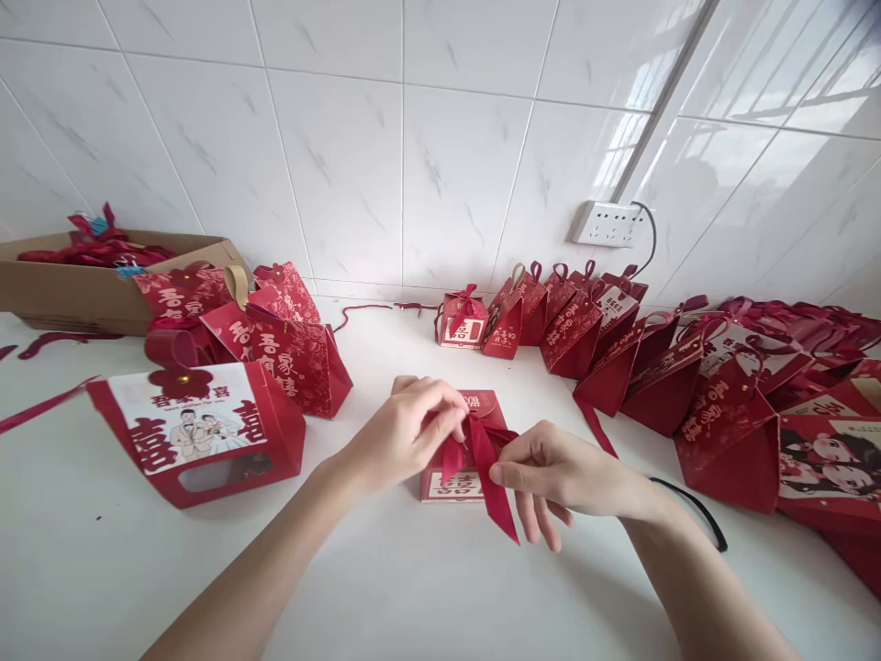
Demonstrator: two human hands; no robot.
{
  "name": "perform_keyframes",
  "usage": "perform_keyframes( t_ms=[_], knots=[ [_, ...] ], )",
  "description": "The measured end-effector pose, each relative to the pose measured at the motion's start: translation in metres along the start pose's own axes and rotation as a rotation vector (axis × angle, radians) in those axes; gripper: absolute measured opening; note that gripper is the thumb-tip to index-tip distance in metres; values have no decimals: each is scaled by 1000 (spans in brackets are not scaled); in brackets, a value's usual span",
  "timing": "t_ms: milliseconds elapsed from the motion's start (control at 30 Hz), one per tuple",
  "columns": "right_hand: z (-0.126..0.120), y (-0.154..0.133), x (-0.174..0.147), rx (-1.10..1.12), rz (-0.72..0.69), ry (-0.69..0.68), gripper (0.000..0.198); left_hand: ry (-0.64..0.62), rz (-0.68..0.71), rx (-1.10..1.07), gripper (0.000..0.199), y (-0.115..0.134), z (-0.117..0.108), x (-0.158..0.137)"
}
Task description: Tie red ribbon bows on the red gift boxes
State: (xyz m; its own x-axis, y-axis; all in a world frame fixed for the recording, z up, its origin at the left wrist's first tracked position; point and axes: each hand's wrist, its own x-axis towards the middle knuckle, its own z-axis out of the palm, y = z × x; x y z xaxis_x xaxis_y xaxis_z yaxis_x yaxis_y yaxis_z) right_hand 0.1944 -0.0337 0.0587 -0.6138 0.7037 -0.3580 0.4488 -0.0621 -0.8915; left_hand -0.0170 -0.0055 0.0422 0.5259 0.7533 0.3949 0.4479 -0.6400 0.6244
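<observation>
A small red gift box (451, 488) with a cream label stands on the white table in front of me, partly hidden by my hands. A dark red ribbon (496, 496) lies over its top, one long tail hanging down the front. My left hand (413, 427) pinches the ribbon at the box's upper left, thumb against the forefinger. On the right, my right hand (551, 468) grips the ribbon between thumb and forefinger, its other fingers hanging loose. The ribbon's crossing point is mostly covered by my fingers.
Left stand red wedding favour boxes, the nearest with a couple print (199, 436), and a cardboard carton (83, 298) of ribbons behind. A small bow-tied box (462, 321) sits near the wall. Rows of red boxes (730, 441) fill the right. A power strip (607, 225) hangs on the tiles.
</observation>
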Motion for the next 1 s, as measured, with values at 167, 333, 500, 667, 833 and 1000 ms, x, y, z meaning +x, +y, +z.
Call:
perform_keyframes(
  t_ms=[167, 333, 500, 667, 833, 1000],
  knots=[
    [-2, 0, 0, -6, 6, 18, 42, 79, 32, 29, 14, -9, 6, 1],
    [-4, 1, 1, 17, 17, -5, 38, 31, 37, 92, 19, -11, 1, 1],
    [-7, 1, 0, -15, 27, 1, 40, -147, 10, -53, 29, -11, -1, 2],
    [0, -2, -11, -276, -16, 392, 43, -180, 1, -70, 32, -14, 1, 3],
    [30, 0, -4, -833, -795, 730, 28, -141, 43, -45, 30, -18, 5, 3],
    [46, 11, 16, -1194, -976, 753, 19, -132, 82, -77, 30, -24, 8, 2]
  ],
)
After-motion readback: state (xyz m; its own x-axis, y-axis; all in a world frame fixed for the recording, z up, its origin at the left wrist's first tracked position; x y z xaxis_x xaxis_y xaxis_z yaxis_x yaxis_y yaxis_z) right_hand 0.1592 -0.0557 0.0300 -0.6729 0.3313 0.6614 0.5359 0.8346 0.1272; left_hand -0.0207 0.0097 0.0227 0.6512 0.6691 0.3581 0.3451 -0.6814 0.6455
